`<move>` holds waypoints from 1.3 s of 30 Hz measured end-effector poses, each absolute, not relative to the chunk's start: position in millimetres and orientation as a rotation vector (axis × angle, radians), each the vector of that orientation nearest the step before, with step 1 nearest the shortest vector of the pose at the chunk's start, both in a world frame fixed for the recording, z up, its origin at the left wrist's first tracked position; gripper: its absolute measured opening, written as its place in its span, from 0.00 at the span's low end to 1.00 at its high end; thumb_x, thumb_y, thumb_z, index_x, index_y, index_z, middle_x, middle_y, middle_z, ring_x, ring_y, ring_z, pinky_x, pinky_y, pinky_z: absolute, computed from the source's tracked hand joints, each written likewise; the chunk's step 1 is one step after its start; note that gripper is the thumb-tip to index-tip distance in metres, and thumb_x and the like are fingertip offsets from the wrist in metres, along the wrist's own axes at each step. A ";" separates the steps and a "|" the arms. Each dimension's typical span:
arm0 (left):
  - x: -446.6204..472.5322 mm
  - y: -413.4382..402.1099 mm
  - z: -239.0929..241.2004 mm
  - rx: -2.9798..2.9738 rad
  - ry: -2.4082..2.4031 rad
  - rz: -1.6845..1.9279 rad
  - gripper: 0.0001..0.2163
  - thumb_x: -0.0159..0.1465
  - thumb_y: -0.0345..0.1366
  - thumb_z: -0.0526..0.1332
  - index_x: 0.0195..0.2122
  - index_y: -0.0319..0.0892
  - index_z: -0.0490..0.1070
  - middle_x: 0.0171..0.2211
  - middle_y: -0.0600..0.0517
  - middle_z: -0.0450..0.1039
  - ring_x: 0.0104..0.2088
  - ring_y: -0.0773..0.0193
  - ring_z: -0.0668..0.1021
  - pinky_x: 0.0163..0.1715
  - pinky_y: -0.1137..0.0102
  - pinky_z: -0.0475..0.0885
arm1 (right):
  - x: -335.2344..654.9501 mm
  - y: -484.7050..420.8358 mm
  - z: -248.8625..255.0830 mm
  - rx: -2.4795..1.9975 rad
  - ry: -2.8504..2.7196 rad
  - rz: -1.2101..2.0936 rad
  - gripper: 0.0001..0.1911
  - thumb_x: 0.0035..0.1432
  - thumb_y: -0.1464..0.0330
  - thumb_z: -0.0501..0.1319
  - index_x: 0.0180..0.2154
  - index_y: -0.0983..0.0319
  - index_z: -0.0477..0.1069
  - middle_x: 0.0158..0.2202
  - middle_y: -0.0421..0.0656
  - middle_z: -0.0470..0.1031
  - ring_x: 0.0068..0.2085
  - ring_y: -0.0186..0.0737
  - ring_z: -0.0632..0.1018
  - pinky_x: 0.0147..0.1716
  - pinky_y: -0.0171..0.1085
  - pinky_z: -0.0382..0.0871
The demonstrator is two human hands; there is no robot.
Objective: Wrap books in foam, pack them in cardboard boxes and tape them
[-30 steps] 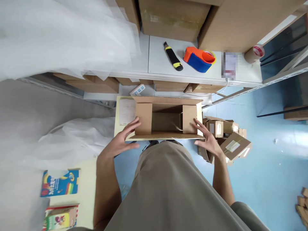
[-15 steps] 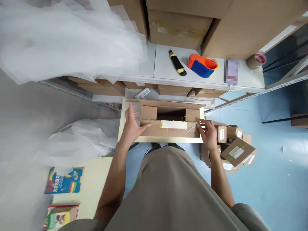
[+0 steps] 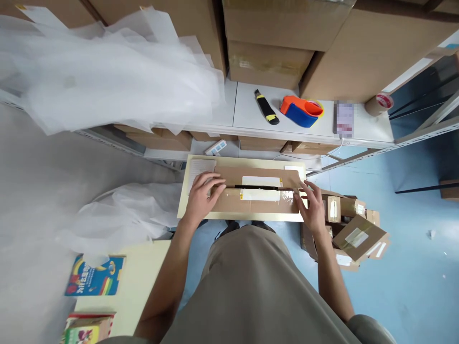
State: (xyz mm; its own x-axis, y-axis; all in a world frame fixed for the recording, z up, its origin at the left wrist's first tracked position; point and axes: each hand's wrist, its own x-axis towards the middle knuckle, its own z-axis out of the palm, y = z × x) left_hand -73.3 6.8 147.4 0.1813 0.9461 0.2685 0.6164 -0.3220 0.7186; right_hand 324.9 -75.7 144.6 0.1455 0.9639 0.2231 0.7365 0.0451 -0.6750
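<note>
A long cardboard box [image 3: 229, 204] lies on a small pale yellow table in front of me. Its two long flaps are folded inward, with a narrow dark gap between them and a white label strip on each. My left hand [image 3: 203, 197] grips the box's left end, fingers on the far flap and thumb on the near one. At the right end my right hand [image 3: 311, 204] is closed around the edge where the flaps meet, by a shiny piece of clear tape [image 3: 287, 195].
On the shelf ahead lie a utility knife [image 3: 267, 108], an orange and blue tape dispenser [image 3: 301, 112] and a tape roll [image 3: 379, 104]. White foam sheets [image 3: 118, 81] hang over its left side. Cardboard boxes [image 3: 358, 236] are piled at right; a blue book [image 3: 96, 276] sits lower left.
The far flap has come down over the opening, leaving only a narrow gap. My left fingers have moved onto that flap. My right hand stays at the right end.
</note>
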 end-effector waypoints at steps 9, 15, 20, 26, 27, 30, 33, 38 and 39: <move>-60.4 -2.6 123.9 1.834 1.606 1.050 0.13 0.77 0.51 0.65 0.47 0.51 0.84 0.57 0.46 0.83 0.62 0.48 0.82 0.70 0.47 0.75 | 320.0 -69.8 142.5 -1.741 -1.689 0.413 0.20 0.81 0.53 0.58 0.58 0.49 0.86 0.64 0.50 0.81 0.60 0.56 0.86 0.58 0.56 0.86; -60.7 -1.0 122.0 1.804 1.571 1.083 0.13 0.76 0.52 0.66 0.49 0.50 0.83 0.57 0.44 0.82 0.62 0.47 0.81 0.70 0.47 0.75 | 316.4 -67.6 140.2 -1.735 -1.566 0.436 0.21 0.79 0.50 0.61 0.56 0.50 0.88 0.60 0.51 0.83 0.59 0.57 0.86 0.54 0.56 0.88; -56.0 -3.2 121.6 1.784 1.554 1.134 0.14 0.77 0.53 0.65 0.52 0.49 0.82 0.57 0.44 0.81 0.63 0.47 0.81 0.69 0.48 0.75 | 316.7 -68.1 140.6 -1.731 -1.529 0.452 0.22 0.79 0.50 0.59 0.56 0.52 0.88 0.61 0.51 0.83 0.58 0.55 0.86 0.49 0.54 0.90; -46.3 -1.5 119.8 1.776 1.593 1.110 0.16 0.78 0.54 0.62 0.54 0.50 0.81 0.59 0.42 0.79 0.65 0.46 0.79 0.71 0.47 0.73 | 312.7 -64.7 144.6 -1.782 -1.728 0.351 0.19 0.80 0.57 0.58 0.57 0.50 0.87 0.61 0.49 0.86 0.59 0.58 0.86 0.65 0.61 0.81; -45.8 -1.4 119.2 1.769 1.598 1.114 0.16 0.78 0.54 0.62 0.54 0.50 0.81 0.58 0.42 0.79 0.65 0.46 0.79 0.71 0.47 0.73 | 311.1 -63.9 145.0 -1.780 -1.727 0.338 0.18 0.80 0.57 0.59 0.57 0.50 0.87 0.60 0.49 0.86 0.59 0.58 0.86 0.65 0.61 0.81; -46.2 -2.0 117.8 1.732 1.601 1.156 0.16 0.78 0.54 0.63 0.52 0.49 0.82 0.56 0.42 0.79 0.63 0.46 0.80 0.70 0.47 0.73 | 306.8 -61.3 145.4 -1.795 -1.641 0.304 0.17 0.79 0.56 0.60 0.53 0.50 0.88 0.59 0.49 0.85 0.57 0.56 0.87 0.60 0.57 0.84; -48.3 -2.1 117.6 1.694 1.632 1.144 0.16 0.77 0.55 0.64 0.50 0.49 0.82 0.55 0.43 0.80 0.62 0.47 0.81 0.69 0.48 0.75 | 306.5 -57.9 143.2 -1.811 -1.497 0.330 0.16 0.77 0.53 0.64 0.49 0.52 0.89 0.56 0.50 0.86 0.52 0.54 0.87 0.51 0.53 0.88; -51.6 5.7 117.1 1.663 1.657 1.132 0.13 0.74 0.53 0.67 0.45 0.49 0.81 0.49 0.45 0.81 0.57 0.48 0.82 0.66 0.50 0.76 | 315.3 -50.4 133.9 -1.750 -1.255 0.540 0.18 0.69 0.50 0.71 0.42 0.57 0.89 0.51 0.52 0.86 0.53 0.55 0.87 0.40 0.48 0.88; -52.0 7.8 116.7 1.664 1.647 1.141 0.12 0.74 0.52 0.67 0.43 0.49 0.81 0.47 0.46 0.81 0.55 0.49 0.82 0.65 0.51 0.76 | 317.1 -49.0 132.6 -1.747 -1.228 0.569 0.18 0.67 0.50 0.72 0.41 0.57 0.89 0.50 0.52 0.87 0.53 0.56 0.87 0.40 0.47 0.88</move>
